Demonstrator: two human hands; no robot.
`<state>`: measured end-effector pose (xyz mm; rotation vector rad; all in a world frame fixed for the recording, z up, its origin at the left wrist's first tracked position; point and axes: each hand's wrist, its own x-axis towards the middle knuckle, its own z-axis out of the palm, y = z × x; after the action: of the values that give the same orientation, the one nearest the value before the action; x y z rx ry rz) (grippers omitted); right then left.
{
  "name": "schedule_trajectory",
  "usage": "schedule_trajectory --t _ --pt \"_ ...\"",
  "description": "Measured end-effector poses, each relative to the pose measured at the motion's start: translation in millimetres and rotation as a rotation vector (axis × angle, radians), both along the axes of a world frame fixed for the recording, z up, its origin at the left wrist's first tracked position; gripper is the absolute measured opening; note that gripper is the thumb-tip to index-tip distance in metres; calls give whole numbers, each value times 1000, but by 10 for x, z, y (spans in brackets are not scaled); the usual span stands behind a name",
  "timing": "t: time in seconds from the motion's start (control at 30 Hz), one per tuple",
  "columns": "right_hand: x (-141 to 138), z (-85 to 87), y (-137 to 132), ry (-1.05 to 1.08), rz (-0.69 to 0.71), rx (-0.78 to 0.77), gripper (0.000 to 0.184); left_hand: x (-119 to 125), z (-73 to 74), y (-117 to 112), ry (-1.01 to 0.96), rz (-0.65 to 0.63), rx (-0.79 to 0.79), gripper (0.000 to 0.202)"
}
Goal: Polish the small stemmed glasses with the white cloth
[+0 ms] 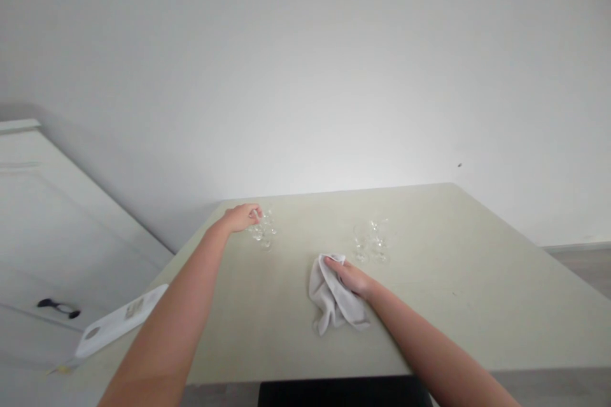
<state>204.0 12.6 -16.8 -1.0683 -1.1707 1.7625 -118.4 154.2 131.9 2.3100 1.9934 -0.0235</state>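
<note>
My left hand (pixel 242 217) reaches to the far left of the table, its fingers curled closed on one clear glass at the edge of a small group of stemmed glasses (pixel 266 229). Fine detail of that grip is hard to see, because the glass is transparent. Near the middle, my right hand (pixel 351 276) grips a crumpled white cloth (pixel 329 299), thumb on top, and the cloth hangs down toward the tabletop. Just beyond the right hand stands a second group of clear stemmed glasses (pixel 375 240).
The pale table (pixel 267 324) runs back to a white wall (pixel 334 76). At its left edge lies a white board-like object with a round hole (pixel 121 324), beside a white cabinet (pixel 71 235) with a dark handle. Something black (pixel 344 392) sits at the near edge.
</note>
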Motion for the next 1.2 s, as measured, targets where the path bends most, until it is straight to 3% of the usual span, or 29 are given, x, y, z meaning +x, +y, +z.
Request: schedule_trajectory --t 0.17,0.27,0.33,0.43,0.5,0.6,0.73,0.87,0.97,1.07,1.2 --pt "-5 19 -7 -20 -16 1 49 67 156 -117 71 12 1 57" --pt "-20 61 -16 -42 -9 -5 49 324 312 -307 172 29 255 55" --pt "-27 82 -17 -63 -15 13 48 669 370 -471 58 -126 438 46" --pt "-23 73 -2 -79 -35 62 48 1377 324 -702 -215 -607 381 39" --pt "-9 41 16 -82 -45 97 50 1861 219 -787 -260 -817 336 37" --pt "20 -5 37 -60 -34 153 53 2429 44 -771 -221 -959 243 44" --pt "41 18 30 53 62 194 55 2812 -62 -623 -88 -1000 103 41" --pt "34 61 26 58 85 240 52 2922 -54 -558 12 -962 55 27" --pt "28 34 39 5 81 230 54 2844 -57 -571 -6 -975 53 22" --pt "26 5 28 -103 46 191 57 2568 -73 -618 -80 -955 89 20" --pt "12 33 -30 -184 37 191 55 1903 -82 -786 -219 -830 197 18"
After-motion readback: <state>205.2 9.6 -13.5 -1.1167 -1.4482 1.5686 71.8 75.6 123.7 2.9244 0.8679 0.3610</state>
